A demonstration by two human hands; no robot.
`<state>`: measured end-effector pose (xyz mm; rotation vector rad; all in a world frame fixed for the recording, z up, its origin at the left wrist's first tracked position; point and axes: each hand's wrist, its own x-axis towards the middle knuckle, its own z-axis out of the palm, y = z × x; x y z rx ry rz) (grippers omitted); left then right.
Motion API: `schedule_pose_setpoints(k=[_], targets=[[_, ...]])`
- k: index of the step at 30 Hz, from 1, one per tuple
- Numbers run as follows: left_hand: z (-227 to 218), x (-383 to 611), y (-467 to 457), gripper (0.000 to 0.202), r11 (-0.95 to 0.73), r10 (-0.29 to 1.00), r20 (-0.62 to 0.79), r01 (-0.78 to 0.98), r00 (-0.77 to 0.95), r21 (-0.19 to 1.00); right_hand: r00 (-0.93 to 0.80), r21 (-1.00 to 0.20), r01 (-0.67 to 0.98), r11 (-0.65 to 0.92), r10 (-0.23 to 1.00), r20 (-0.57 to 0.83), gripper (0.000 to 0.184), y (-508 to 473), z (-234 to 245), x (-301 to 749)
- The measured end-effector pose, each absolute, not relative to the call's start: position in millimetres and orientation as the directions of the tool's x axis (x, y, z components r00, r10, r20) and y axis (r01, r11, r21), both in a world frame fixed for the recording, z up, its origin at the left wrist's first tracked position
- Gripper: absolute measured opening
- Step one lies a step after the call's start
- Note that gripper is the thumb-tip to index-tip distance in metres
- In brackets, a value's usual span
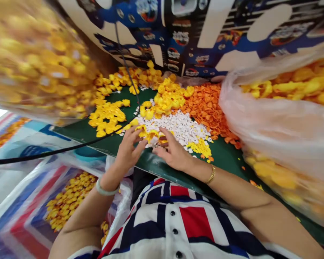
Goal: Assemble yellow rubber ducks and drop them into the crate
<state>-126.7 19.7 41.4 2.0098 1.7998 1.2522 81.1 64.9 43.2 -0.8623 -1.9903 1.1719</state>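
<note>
My left hand (129,147) lies at the near edge of the heap, its fingers spread over a small cluster of yellow rubber-duck pieces (150,135). My right hand (172,149) touches the same cluster from the other side, with its fingertips curled into white pellets (178,126). Whether it pinches anything is hidden. Beyond the hands, an orange heap of small flat pieces (207,108) adjoins more yellow pieces (167,95). Another yellow pile (106,118) lies to the left on the green work surface (221,154).
A blurred clear bag of yellow pieces (38,61) hangs at upper left. A translucent bag (283,133) bulges at right. A striped bag of yellow ducks (70,201) sits below left. A black cable (56,151) crosses the left, before a printed blue carton (178,32).
</note>
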Motion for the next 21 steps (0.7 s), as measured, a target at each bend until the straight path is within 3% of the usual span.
schedule_pose_setpoints(k=[5, 7, 9, 11, 14, 17, 21], targets=[[5.7, -75.0, -20.7, 0.021, -0.272, 0.895, 0.381, 0.395, -0.231, 0.878, -0.624, -0.983, 0.109, -0.149, 0.759, -0.184, 0.04, 27.3, 20.9, 96.2], [-4.7, -60.3, -25.6, 0.027, -0.25, 0.896, 0.273, 0.109, -0.349, 0.962, -0.631, -0.949, 0.038, -0.312, 0.73, -0.265, 0.037, 14.0, 12.5, 101.5], [-10.5, -47.7, -26.7, 0.038, -0.133, 0.945, 0.055, -0.224, -0.322, 0.966, -0.633, -0.94, 0.039, -0.34, 0.719, -0.287, 0.035, 6.0, 7.2, 105.4], [-11.8, -38.1, -25.7, 0.044, 0.069, 0.979, -0.144, -0.426, -0.147, 0.902, -0.653, -0.954, 0.098, -0.283, 0.705, -0.277, 0.034, 3.7, 6.0, 108.4], [-9.9, -30.4, -20.6, 0.036, 0.208, 0.972, -0.236, -0.497, 0.006, 0.843, -0.692, -0.978, 0.184, -0.095, 0.694, -0.198, 0.038, 8.1, 10.1, 116.8], [-8.2, -30.1, -10.5, 0.034, 0.167, 0.971, -0.234, -0.57, -0.045, 0.804, -0.677, -0.949, 0.253, 0.189, 0.735, -0.034, 0.042, 20.0, 14.3, 138.3], [-6.5, -35.8, 2.2, 0.04, 0.17, 0.95, -0.294, -0.622, -0.102, 0.765, -0.581, -0.765, 0.498, 0.409, 0.812, 0.056, 0.026, 46.4, 11.2, 184.2]])
